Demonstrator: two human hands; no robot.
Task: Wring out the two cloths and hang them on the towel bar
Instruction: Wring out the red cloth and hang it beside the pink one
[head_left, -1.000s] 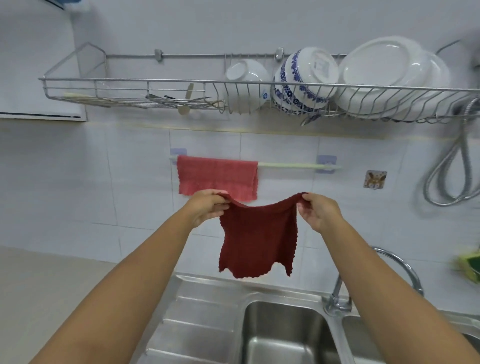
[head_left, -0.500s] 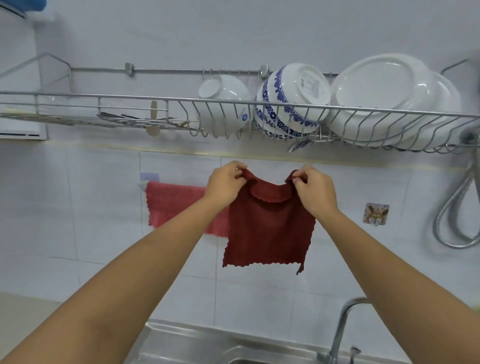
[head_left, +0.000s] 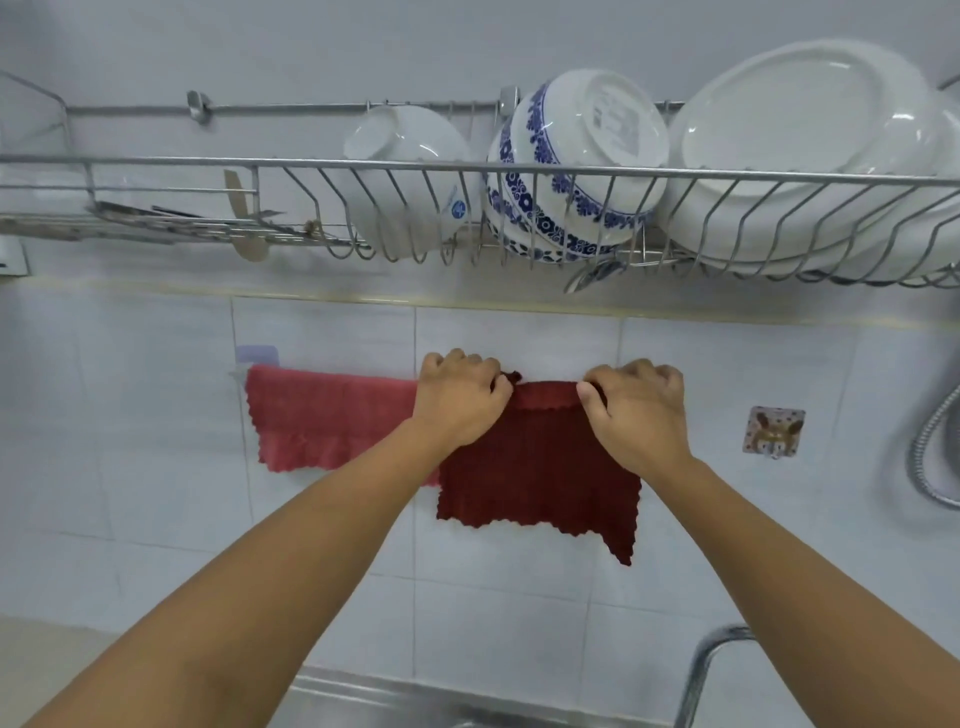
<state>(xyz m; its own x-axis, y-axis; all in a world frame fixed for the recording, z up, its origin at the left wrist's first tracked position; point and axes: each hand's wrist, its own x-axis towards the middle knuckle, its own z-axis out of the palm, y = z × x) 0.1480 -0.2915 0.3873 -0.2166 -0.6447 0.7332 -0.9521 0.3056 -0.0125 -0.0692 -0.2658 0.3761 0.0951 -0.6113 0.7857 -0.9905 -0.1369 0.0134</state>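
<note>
A dark red cloth (head_left: 540, 467) hangs flat against the tiled wall at the height of the towel bar. My left hand (head_left: 460, 397) pinches its top left corner and my right hand (head_left: 636, 405) pinches its top right corner. The cloth's top edge is folded over between my hands. A lighter pink cloth (head_left: 327, 415) drapes over the bar to the left, partly behind my left forearm. The towel bar itself is hidden by the cloths and my hands; only its pale left bracket (head_left: 257, 356) shows.
A wire dish rack (head_left: 363, 171) runs along the wall above, holding a white bowl (head_left: 405, 171), a blue-patterned bowl (head_left: 576, 166) and white plates (head_left: 810, 150). A wall hook (head_left: 774, 431) and a shower hose (head_left: 930, 457) are at the right. A tap (head_left: 706, 670) rises over the sink edge (head_left: 363, 701).
My hands lifted the dark red cloth from over the sink up to the bar and spread apart along it. The view moved closer to the wall.
</note>
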